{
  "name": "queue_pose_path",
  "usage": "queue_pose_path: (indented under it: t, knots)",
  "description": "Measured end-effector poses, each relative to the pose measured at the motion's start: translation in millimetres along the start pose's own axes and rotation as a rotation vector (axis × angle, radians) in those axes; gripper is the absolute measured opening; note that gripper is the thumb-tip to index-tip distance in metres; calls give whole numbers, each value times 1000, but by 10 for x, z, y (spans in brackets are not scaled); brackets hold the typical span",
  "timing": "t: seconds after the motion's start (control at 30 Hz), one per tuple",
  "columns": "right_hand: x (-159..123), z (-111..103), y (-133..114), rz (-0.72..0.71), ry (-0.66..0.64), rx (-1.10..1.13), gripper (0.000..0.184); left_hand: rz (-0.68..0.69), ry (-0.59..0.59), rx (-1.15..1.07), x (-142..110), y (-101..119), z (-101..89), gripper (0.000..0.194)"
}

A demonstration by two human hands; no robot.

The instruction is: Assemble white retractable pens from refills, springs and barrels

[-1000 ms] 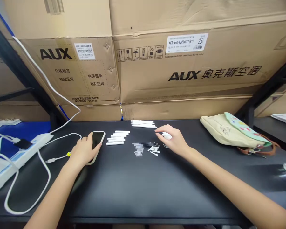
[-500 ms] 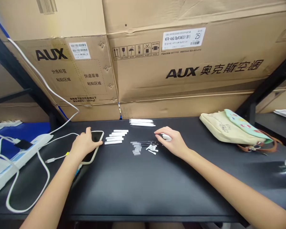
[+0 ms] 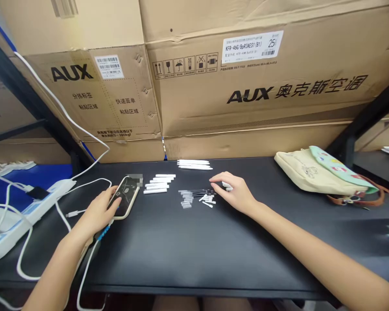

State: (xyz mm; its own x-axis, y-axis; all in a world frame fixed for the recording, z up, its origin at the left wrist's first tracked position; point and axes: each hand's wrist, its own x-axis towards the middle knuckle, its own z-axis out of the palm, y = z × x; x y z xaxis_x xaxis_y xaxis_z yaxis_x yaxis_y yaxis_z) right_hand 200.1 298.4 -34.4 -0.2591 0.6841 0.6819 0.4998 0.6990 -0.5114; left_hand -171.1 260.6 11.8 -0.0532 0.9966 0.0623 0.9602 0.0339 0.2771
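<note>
The left hand [image 3: 97,211] rested on the phone [image 3: 129,201] at the left of the worktop [image 3: 194,255], its thumb over the screen and its other fingers along the near-left edge; whether that grip was closed on the phone could not be told. A white cable [image 3: 90,263] with a blue section ran from the phone's lower end. The right hand [image 3: 236,194] was bent over a few white pieces [image 3: 226,185] that showed between thumb and forefinger, whose tips were slightly apart; whether its grip held them could not be told. Just left of that hand lay small white parts [image 3: 208,198], thin rods [image 3: 202,192] and clear caps [image 3: 186,200]. Farther left were stacked white tubes [image 3: 157,185], near the phone, and white pens [image 3: 194,165] lay behind. A cream pouch [image 3: 311,172] stood well to the right.
</note>
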Motion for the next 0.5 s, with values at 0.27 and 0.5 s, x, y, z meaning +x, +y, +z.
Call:
queue_pose_path:
  t: [0.27,0.5]
  knots:
    - [-14,6,-5,-2,-18,3,10,20,-19,43,-40,-132,63,67]
    - [-20,15,-3,-23,-38,10,9,73,42,66,-48,-427,288,69]
